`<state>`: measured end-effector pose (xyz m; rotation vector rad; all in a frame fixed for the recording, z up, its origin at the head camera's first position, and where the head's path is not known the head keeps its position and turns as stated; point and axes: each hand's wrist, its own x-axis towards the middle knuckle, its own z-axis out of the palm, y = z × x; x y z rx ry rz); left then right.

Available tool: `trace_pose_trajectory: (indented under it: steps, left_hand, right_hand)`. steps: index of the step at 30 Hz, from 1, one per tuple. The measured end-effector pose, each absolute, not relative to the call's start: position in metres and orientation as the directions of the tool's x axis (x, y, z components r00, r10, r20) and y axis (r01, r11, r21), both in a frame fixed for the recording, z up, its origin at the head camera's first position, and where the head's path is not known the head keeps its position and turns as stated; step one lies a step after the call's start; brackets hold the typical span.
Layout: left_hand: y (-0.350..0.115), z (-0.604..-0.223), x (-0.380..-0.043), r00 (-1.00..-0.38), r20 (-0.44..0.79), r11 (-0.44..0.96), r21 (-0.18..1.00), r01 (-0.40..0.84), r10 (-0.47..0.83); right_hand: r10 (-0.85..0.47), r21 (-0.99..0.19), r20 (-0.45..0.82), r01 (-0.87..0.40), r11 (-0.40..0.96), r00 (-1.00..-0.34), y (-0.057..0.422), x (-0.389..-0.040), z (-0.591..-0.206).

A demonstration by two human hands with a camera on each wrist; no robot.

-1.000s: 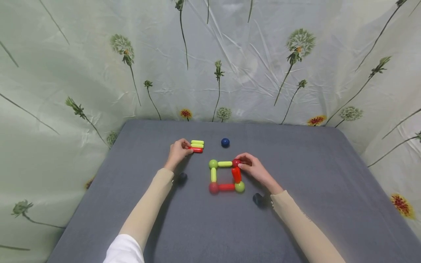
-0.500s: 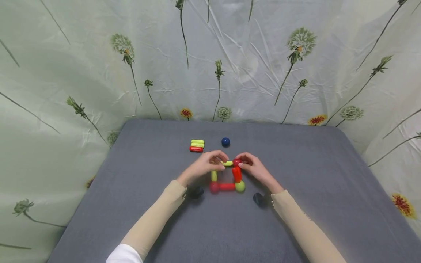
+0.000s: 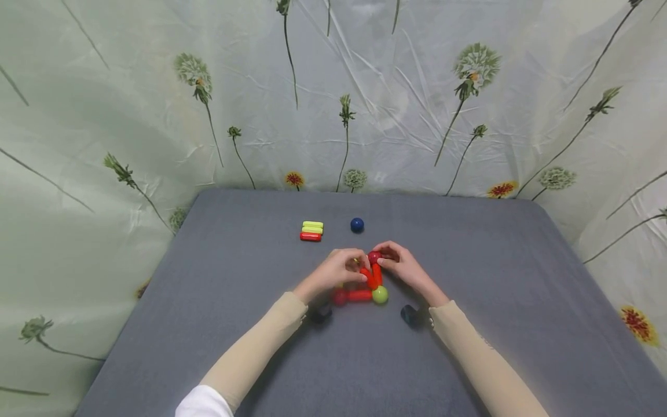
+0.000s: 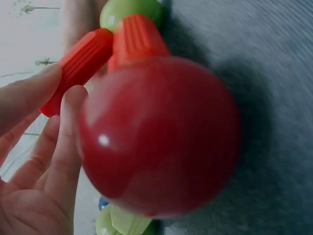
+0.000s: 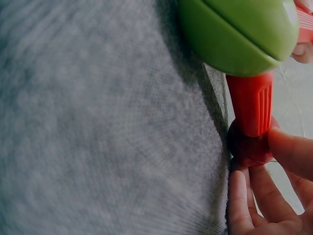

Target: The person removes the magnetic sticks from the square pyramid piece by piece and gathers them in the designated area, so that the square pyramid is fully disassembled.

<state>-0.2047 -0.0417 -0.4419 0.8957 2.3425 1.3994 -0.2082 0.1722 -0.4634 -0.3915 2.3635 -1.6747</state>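
A square of toy balls and rods lies on the grey table. My left hand [image 3: 337,271] pinches a red rod [image 4: 80,66] between thumb and fingers. The rod leans up and left from the near-right green ball [image 3: 380,295], its low end against that ball. With thumb and fingertips, my right hand [image 3: 403,269] holds the far-right red ball [image 5: 252,144]. Another red rod [image 5: 252,103] joins that ball to the green one. Along the near side, a red rod [image 3: 359,296] runs to the near-left red ball [image 3: 340,297]. My left hand covers the far-left corner.
A blue ball [image 3: 356,225] sits behind the square. To its left, two yellow-green rods [image 3: 312,227] and a red rod [image 3: 311,237] lie side by side. Behind the grey table [image 3: 458,243] hangs a flower-printed curtain [image 3: 396,104].
My left hand has left the row of loose rods, come right to the square and taken hold of a red rod, which now tilts left. My right hand stays on the red ball.
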Motion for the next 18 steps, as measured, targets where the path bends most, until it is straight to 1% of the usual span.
trace_pose_trajectory:
  steps: [2, 4, 7, 10, 12, 15, 18]
  left_hand:
    - [-0.044, -0.443, -0.205, -0.79, 0.082, 0.364, 0.855, 0.369, 0.608]
    - [-0.048, -0.444, -0.206, -0.81, 0.095, 0.355, 0.865, 0.355, 0.579]
    - [-0.061, -0.444, -0.209, -0.843, 0.107, 0.327, 0.89, 0.317, 0.527]
    - [-0.081, -0.442, -0.215, -0.889, 0.095, 0.316, 0.913, 0.257, 0.447]
    - [-0.096, -0.442, -0.22, -0.928, 0.088, 0.341, 0.914, 0.22, 0.363]
    - [-0.117, -0.444, -0.229, -0.98, 0.072, 0.406, 0.902, 0.144, 0.188]
    - [-0.133, -0.448, -0.237, -0.999, 0.036, 0.475, 0.878, 0.05, 0.038]
  right_hand:
    - [-0.343, -0.944, -0.019, -0.097, 0.316, -0.939, 0.172, -0.209, -0.464]
    - [-0.341, -0.944, -0.02, -0.095, 0.315, -0.94, 0.172, -0.209, -0.464]
    - [-0.343, -0.944, -0.027, -0.089, 0.318, -0.939, 0.171, -0.209, -0.464]
    - [-0.339, -0.942, -0.043, -0.075, 0.327, -0.94, 0.171, -0.208, -0.463]
    - [-0.332, -0.942, -0.053, -0.062, 0.329, -0.942, 0.171, -0.207, -0.463]
    - [-0.325, -0.942, -0.055, -0.059, 0.33, -0.944, 0.171, -0.207, -0.463]
    - [-0.327, -0.944, -0.056, -0.057, 0.325, -0.944, 0.171, -0.208, -0.465]
